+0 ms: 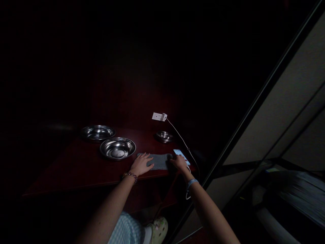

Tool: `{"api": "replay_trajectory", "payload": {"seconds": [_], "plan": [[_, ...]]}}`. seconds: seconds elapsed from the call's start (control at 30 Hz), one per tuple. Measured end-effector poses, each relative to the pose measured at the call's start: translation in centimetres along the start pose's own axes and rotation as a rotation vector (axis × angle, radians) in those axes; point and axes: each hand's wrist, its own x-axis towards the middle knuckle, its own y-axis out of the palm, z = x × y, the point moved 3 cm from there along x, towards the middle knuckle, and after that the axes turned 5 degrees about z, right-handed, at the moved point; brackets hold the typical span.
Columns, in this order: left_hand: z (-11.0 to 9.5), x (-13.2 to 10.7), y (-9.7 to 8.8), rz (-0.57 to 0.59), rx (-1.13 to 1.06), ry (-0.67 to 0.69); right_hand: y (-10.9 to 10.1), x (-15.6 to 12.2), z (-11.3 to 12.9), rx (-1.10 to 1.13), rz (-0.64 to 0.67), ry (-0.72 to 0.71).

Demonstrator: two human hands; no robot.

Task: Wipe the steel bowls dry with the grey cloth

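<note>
My spread left hand (142, 164) and right hand (180, 163), grip unclear, are touching a seemingly light, soft grey cloth (160, 162) at nine and three o'clock, likely its best holds.

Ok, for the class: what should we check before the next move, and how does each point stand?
1. Left hand on the gray cloth: ok, spread over its left end.
2. Right hand at the cloth's right end: ok; its grip is hard to make out.
3. Right hand clear of the phone: cannot tell, they overlap in this view.
4. Small bowl clear of the cloth: ok, it stands beyond it.
5. Charger in the wall socket: ok, plugged in.
6. Bright lighting: not ok, the scene is dim.
</note>
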Motion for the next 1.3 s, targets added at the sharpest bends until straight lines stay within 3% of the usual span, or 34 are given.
{"api": "replay_trajectory", "payload": {"seconds": [0.13, 0.2, 0.27, 0.57, 0.77, 0.9, 1.0, 1.13, 1.3], "plan": [[1.0, 0.2, -0.8, -0.048, -0.42, 0.006, -1.0, -0.2, -1.0, 0.068, 0.055, 0.063], [1.5, 0.3, -1.2, -0.069, -0.616, 0.017, -1.5, -0.3, -1.5, 0.038, 0.024, 0.089], [1.8, 0.3, -1.3, -0.074, -0.681, 0.03, -2.0, -0.4, -1.9, -0.016, -0.022, 0.101], [0.7, -0.2, -1.0, 0.028, -0.15, 0.097, -1.5, 0.7, -2.5, 0.163, -0.146, -0.017], [0.5, -0.4, -1.2, 0.05, -0.014, 0.028, 0.2, 0.3, 1.4, 0.367, -0.233, -0.206], [0.3, -0.5, -1.3, 0.042, 0.034, -0.006, 3.2, -1.7, 6.2, 0.385, -0.149, -0.457], [0.2, -0.5, -1.4, 0.047, 0.063, -0.015, 5.4, -2.9, 8.3, 0.35, -0.034, -0.526], [0.3, -0.5, -1.3, 0.06, 0.075, -0.049, 6.6, -3.5, 8.1, 0.429, 0.047, -0.569], [0.3, -0.4, -1.1, 0.039, 0.05, -0.056, 6.3, -3.8, 7.3, 0.538, 0.11, -0.685]]}}
